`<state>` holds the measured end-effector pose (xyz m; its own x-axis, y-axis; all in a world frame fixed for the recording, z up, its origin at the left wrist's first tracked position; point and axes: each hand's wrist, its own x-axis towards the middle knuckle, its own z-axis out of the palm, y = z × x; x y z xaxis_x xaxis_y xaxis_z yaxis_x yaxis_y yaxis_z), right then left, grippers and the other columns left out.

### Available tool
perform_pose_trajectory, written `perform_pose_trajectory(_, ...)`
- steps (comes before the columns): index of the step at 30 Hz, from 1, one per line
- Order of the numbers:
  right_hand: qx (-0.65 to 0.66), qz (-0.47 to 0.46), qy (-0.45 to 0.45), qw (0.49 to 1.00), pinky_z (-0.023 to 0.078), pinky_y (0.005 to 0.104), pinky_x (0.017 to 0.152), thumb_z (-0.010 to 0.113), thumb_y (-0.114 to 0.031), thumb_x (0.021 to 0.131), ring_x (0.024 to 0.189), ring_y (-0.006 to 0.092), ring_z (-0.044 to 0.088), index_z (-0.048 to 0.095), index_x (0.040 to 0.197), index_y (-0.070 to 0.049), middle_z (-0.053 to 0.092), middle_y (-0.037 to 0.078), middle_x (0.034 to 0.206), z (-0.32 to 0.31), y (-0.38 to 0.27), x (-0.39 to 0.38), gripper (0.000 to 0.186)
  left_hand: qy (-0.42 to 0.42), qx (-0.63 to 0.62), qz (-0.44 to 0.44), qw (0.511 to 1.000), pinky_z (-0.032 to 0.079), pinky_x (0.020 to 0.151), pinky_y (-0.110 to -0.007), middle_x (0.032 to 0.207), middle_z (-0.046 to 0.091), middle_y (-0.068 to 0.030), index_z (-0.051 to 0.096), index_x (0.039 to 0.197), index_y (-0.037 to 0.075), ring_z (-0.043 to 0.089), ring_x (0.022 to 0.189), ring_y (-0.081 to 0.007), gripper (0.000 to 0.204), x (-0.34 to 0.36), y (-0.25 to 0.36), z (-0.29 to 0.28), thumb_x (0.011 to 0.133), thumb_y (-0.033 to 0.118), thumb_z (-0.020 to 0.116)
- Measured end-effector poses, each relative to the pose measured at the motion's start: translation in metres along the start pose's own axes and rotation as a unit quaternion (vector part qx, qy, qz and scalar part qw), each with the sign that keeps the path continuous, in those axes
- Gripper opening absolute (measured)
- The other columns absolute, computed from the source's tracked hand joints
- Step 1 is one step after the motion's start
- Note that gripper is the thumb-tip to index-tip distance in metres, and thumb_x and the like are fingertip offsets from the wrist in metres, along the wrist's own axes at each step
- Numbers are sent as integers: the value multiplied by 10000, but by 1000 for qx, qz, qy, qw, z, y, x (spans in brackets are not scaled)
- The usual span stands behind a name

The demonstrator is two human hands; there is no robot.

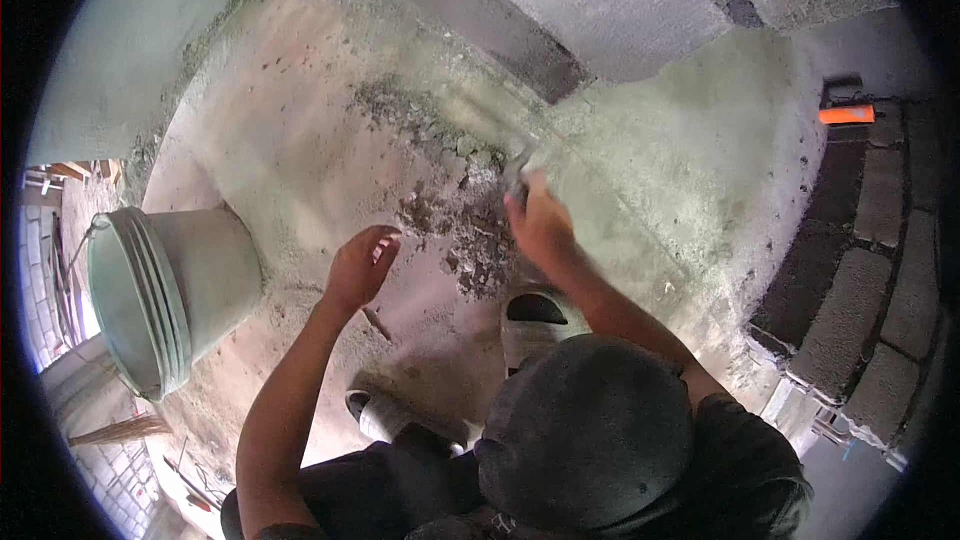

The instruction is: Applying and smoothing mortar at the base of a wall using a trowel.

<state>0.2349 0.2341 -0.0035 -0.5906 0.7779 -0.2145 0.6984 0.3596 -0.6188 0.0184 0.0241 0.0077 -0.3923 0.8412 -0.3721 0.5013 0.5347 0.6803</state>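
Observation:
My right hand (543, 225) is closed around a grey hand tool (518, 176), smeared by motion, so its exact kind is unclear. The tool is at the right edge of a patch of crumbled grey mortar (465, 225) on the floor. Left of that rubble, my left hand (362, 265) hovers with its fingers loosely curled and the thumb apart; nothing shows in it. A thin brown stick (376, 324) lies on the floor just below this hand.
A pale bucket (205, 280) lies tipped on its side at the left. Rough plastered walls (640, 10) stand at the back, and a block wall (840, 310) at the right has an orange cylindrical object (847, 114) by its top. My slippers (385, 416) are close to the rubble.

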Motion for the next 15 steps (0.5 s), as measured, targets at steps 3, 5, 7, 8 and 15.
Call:
perform_pose_trajectory(3, -35, 37, 31, 998, 513, 552, 755, 584, -229, 954, 873, 476, 651, 425, 1197, -26, 659, 277, 960, 12, 29, 29, 354, 18, -18, 14, 1000, 557, 765, -374, 1062, 701, -150, 649, 1152, 75, 698, 886, -275, 228, 1, -1, 0, 973, 208, 603)
perform_pose_trajectory(5, -53, 31, 44, 997, 513, 558, 740, 586, -231, 953, 861, 476, 651, 423, 1200, -32, 658, 277, 955, 23, 30, 27, 357, 21, -25, 6, 999, 560, 761, -381, 1054, 697, -154, 645, 1146, 65, 699, 859, -287, 237, 0, -5, 1, 974, 222, 600)
perform_pose_trajectory(7, -27, -7, 16, 999, 513, 564, 714, 590, -238, 952, 843, 482, 650, 422, 1199, -34, 655, 285, 988, 28, 16, 3, 361, 3, -11, -3, 1000, 560, 763, -382, 1048, 698, -157, 646, 1142, 66, 700, 857, -287, 233, -3, -8, 2, 973, 220, 602)
perform_pose_trajectory(8, -25, -12, 13, 1000, 513, 564, 714, 590, -238, 952, 843, 482, 650, 422, 1199, -34, 655, 285, 988, 26, 11, 5, 361, 8, -10, -7, 1000, 560, 763, -382, 1048, 698, -157, 646, 1142, 66, 700, 857, -287, 233, -3, -9, 3, 973, 220, 602)
perform_pose_trajectory(15, -33, -49, 65, 996, 524, 549, 715, 589, -230, 952, 830, 485, 653, 402, 1203, -17, 659, 287, 945, 10, -27, 114, 379, 5, -5, 25, 1000, 559, 793, -380, 1079, 694, -152, 633, 1170, 70, 696, 941, -278, 236, -1, -10, 4, 982, 206, 594)
